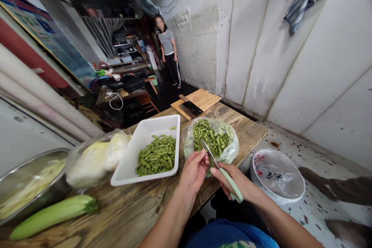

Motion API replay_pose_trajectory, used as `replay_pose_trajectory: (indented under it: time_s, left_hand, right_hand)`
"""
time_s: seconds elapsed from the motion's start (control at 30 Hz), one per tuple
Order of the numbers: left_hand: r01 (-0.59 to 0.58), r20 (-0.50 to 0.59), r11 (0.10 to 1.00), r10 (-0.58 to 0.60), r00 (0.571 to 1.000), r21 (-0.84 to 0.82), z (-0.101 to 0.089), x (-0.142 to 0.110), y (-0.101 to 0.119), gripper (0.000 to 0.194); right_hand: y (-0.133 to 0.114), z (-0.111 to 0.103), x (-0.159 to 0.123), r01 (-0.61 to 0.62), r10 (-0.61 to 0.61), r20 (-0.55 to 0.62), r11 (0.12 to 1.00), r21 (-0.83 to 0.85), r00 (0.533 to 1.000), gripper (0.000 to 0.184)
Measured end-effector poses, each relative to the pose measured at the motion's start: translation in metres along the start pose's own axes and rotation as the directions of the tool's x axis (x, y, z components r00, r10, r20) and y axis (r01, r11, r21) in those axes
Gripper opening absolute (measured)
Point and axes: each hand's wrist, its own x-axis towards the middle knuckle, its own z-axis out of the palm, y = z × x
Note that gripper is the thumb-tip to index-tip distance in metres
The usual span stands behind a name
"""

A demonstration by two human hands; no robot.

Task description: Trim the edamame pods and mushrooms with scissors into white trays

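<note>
My right hand (pixel 236 184) is closed around the pale green handles of a pair of scissors (pixel 222 172), whose blades point up toward the open mouth of a clear plastic bag of green bean pods (pixel 215 139). Beside the blades, my left hand (pixel 194 170) has its fingers pinched together at the bag's near edge; what they hold is hidden. A white rectangular tray (pixel 142 139) to the left holds a pile of trimmed green pods (pixel 157 159). All of this rests on a worn wooden table (pixel 130 209).
A bagged cabbage (pixel 95 159), a steel bowl (pixel 29 182) and a green stalk (pixel 55 213) lie at the left. A cutting board with a cleaver (pixel 193 104) sits at the table's far end. A lined bucket (pixel 277 176) stands on the floor to the right. A person (pixel 170 52) stands in the back.
</note>
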Motion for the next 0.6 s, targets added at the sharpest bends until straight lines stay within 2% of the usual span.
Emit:
replay_pose_trajectory:
  time_s: [0.1,0.13,0.17,0.2,0.23,0.27,0.3,0.33,0.37,0.4,0.43,0.5,0.57,0.6]
  left_hand:
    - [-0.005,-0.013,0.999,0.005,1.000,0.042,-0.002,0.002,0.001,0.017]
    - [-0.050,-0.016,0.995,0.052,0.999,0.090,-0.004,0.002,0.005,0.015]
    - [-0.131,-0.030,0.976,0.138,0.990,0.171,-0.008,0.002,0.011,0.013]
    - [-0.236,-0.049,0.925,0.262,0.964,0.297,-0.012,0.002,0.018,0.011]
    - [-0.337,-0.056,0.817,0.408,0.911,0.467,-0.018,0.001,0.028,0.009]
    - [-0.403,-0.037,0.640,0.560,0.828,0.654,-0.024,0.000,0.040,0.008]
    - [-0.391,0.022,0.401,0.674,0.739,0.828,-0.029,-0.001,0.052,0.012]
    - [-0.312,0.107,0.144,0.741,0.663,0.939,-0.033,-0.001,0.063,0.019]
    - [-0.206,0.186,-0.074,0.773,0.606,0.976,-0.035,-0.001,0.072,0.028]
    - [-0.122,0.261,-0.235,0.770,0.582,0.964,-0.034,0.001,0.079,0.034]
    - [-0.094,0.333,-0.346,0.735,0.590,0.933,-0.031,0.006,0.082,0.037]
    - [-0.211,0.462,-0.447,0.583,0.668,0.869,-0.017,0.021,0.082,0.032]
    - [-0.379,0.550,-0.436,0.387,0.740,0.816,0.000,0.043,0.074,0.027]
    - [-0.398,0.548,-0.421,0.339,0.764,0.815,0.008,0.056,0.069,0.026]
  right_hand:
    - [0.005,0.000,0.000,-0.018,0.018,0.004,0.999,0.038,1.000,0.060]
    - [0.005,-0.002,-0.001,-0.020,0.019,0.015,0.998,0.068,1.000,0.062]
    - [0.005,-0.004,-0.002,-0.012,0.009,0.029,0.995,0.100,1.000,0.064]
    - [0.004,-0.007,-0.004,0.009,-0.015,0.044,0.991,0.132,0.999,0.065]
    - [0.002,-0.010,-0.007,0.036,-0.046,0.055,0.987,0.159,0.997,0.065]
    - [0.001,-0.014,-0.009,0.063,-0.076,0.063,0.981,0.184,0.995,0.064]
    - [0.001,-0.017,-0.012,0.080,-0.096,0.068,0.975,0.210,0.993,0.063]
    - [0.001,-0.020,-0.013,0.082,-0.102,0.071,0.968,0.236,0.992,0.062]
    - [0.002,-0.022,-0.014,0.072,-0.094,0.071,0.963,0.259,0.993,0.062]
    - [0.003,-0.023,-0.015,0.056,-0.078,0.070,0.959,0.279,0.995,0.063]
    - [0.004,-0.023,-0.015,0.041,-0.063,0.065,0.956,0.291,0.996,0.064]
    - [0.006,-0.022,-0.013,0.022,-0.040,0.058,0.956,0.291,0.998,0.065]
    - [0.008,-0.021,-0.012,0.012,-0.029,0.058,0.961,0.278,0.998,0.064]
    - [0.008,-0.020,-0.012,0.012,-0.030,0.063,0.963,0.269,0.998,0.063]
